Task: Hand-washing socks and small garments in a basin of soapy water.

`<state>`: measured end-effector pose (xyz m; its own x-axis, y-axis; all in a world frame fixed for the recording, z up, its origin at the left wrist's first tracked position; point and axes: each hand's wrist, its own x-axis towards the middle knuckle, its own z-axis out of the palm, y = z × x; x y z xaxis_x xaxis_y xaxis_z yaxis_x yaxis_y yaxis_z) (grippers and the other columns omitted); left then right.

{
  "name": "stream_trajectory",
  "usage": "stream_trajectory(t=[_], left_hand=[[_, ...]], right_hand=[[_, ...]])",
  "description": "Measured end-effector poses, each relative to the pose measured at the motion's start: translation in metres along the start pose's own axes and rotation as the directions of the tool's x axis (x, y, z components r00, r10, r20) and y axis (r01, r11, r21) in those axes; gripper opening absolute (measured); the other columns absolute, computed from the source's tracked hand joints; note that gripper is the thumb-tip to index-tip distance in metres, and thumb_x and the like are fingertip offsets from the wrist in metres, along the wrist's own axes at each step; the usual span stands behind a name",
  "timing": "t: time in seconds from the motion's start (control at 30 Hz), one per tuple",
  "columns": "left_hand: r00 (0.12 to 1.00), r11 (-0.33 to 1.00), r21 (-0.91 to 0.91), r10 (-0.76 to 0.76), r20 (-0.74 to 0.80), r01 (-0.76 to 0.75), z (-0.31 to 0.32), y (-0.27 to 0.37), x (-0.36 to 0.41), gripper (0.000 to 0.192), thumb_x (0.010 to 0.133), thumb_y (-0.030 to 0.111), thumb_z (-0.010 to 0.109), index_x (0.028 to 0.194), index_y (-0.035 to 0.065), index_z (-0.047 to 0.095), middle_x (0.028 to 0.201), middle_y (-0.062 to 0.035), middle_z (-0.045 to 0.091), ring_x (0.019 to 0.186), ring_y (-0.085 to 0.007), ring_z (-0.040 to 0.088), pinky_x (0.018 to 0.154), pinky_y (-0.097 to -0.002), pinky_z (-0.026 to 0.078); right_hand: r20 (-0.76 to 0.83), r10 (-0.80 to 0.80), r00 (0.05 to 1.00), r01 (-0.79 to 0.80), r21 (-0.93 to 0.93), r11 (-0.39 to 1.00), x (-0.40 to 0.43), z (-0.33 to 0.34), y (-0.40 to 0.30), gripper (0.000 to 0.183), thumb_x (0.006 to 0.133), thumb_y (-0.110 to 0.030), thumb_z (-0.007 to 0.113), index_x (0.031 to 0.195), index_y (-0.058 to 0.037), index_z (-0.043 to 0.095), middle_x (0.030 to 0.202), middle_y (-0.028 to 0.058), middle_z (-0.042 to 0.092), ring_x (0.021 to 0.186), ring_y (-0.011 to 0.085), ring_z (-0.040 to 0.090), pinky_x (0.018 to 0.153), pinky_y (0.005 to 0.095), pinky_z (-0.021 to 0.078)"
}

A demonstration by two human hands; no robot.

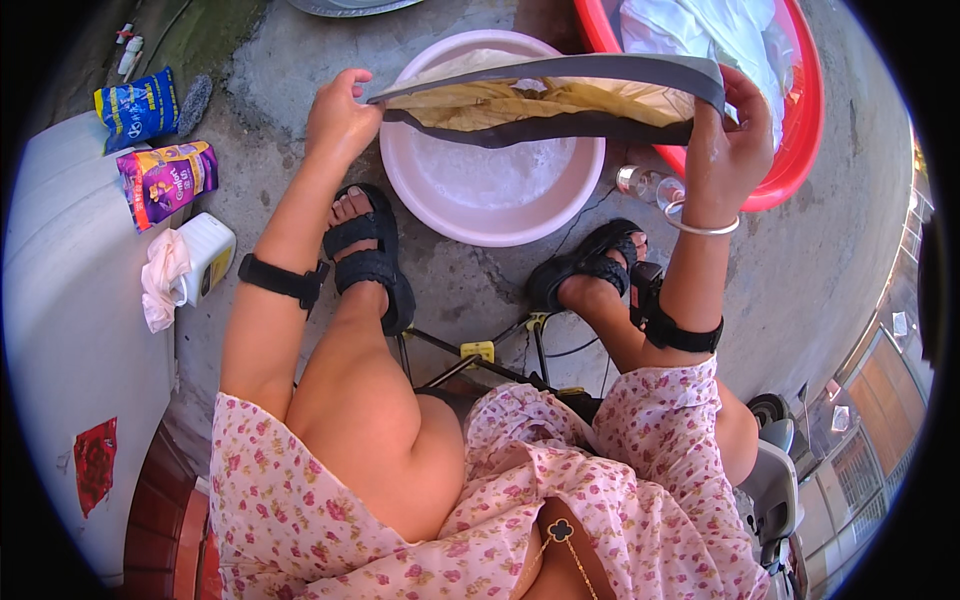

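My left hand (341, 120) pinches one end of the dark grey waistband (637, 67) of a garment. At the opposite end, my right hand (727, 161) grips the same band. Between them the waistband is stretched wide, and its opening shows a yellowish-tan inside (472, 109). The rest of the garment is mostly hidden behind the band. Below it stands a pale pink plastic basin (495, 234) holding water with white suds (499, 176). The garment hangs over the far half of this basin; whether it touches the water I cannot tell.
At the upper right, a red basin (808, 150) holds white cloth (697, 30). A clear glass jar (643, 182) lies near it. To the left are a blue bag (139, 112), a purple Comfort pouch (169, 184) and a white jug (212, 259). A folding stool's frame (476, 354) is beneath me.
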<state>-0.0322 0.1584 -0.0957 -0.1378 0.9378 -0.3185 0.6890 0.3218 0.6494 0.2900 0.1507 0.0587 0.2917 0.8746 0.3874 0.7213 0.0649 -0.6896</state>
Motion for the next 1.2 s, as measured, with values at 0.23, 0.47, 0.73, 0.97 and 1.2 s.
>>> stream_trajectory(t=[0.23,0.47,0.73,0.97,1.2], left_hand=[[0.948,0.526,-0.789,-0.189,0.257,0.319,-0.022,0.057,-0.019,0.035,0.086,0.010,0.058,0.117,-0.0032,0.048,0.098,-0.0114,0.063,0.084,-0.0146,0.063,0.072,-0.0228,0.048],[0.931,0.648,-0.705,-0.014,0.366,0.287,0.013,0.071,-0.051,0.024,0.085,0.005,0.059,0.107,-0.0006,0.052,0.099,-0.0102,0.060,0.087,-0.0150,0.060,0.069,-0.0266,0.054],[0.490,0.840,-0.384,0.168,0.855,0.384,0.037,0.074,-0.094,0.035,0.081,0.001,0.052,0.115,-0.0020,0.053,0.110,-0.0133,0.059,0.089,-0.0196,0.063,0.072,-0.0298,0.054],[0.805,0.687,-0.565,-0.051,0.591,0.458,0.025,0.069,-0.066,0.021,0.084,0.006,0.045,0.100,0.0028,0.059,0.095,-0.0067,0.063,0.075,-0.0122,0.059,0.066,-0.0249,0.047],[0.812,0.659,-0.571,-0.104,0.575,0.489,0.023,0.063,-0.075,0.021,0.087,0.009,0.047,0.104,0.0029,0.058,0.094,-0.0062,0.063,0.081,-0.0119,0.059,0.069,-0.0256,0.047]], right_hand=[[-0.079,0.202,0.976,-0.206,-0.045,0.978,-0.001,-0.019,0.034,0.018,0.080,-0.004,0.066,0.095,0.0041,0.062,0.089,0.0092,0.062,0.079,0.0146,0.060,0.065,0.0253,0.0510],[0.519,0.464,0.718,-0.640,0.230,0.733,-0.056,0.044,0.034,0.028,0.081,-0.006,0.043,0.101,-0.0030,0.062,0.082,0.0049,0.060,0.079,0.0145,0.057,0.077,0.0261,0.0471],[0.811,0.548,0.204,-0.970,0.094,0.222,-0.127,0.106,0.038,0.033,0.077,0.001,0.057,0.110,-0.0009,0.060,0.087,0.0061,0.061,0.076,0.0149,0.059,0.067,0.0249,0.0481],[0.453,0.155,0.878,-0.228,0.110,0.967,-0.097,0.116,0.102,0.029,0.076,0.003,0.054,0.101,-0.0066,0.066,0.098,0.0142,0.065,0.094,0.0286,0.061,0.083,0.0350,0.0478],[0.777,0.432,0.457,0.300,-0.592,0.748,-0.163,0.119,0.111,0.051,0.075,-0.014,0.065,0.124,-0.0127,0.050,0.135,0.0169,0.041,0.111,0.0365,0.051,0.092,0.0459,0.0444]])
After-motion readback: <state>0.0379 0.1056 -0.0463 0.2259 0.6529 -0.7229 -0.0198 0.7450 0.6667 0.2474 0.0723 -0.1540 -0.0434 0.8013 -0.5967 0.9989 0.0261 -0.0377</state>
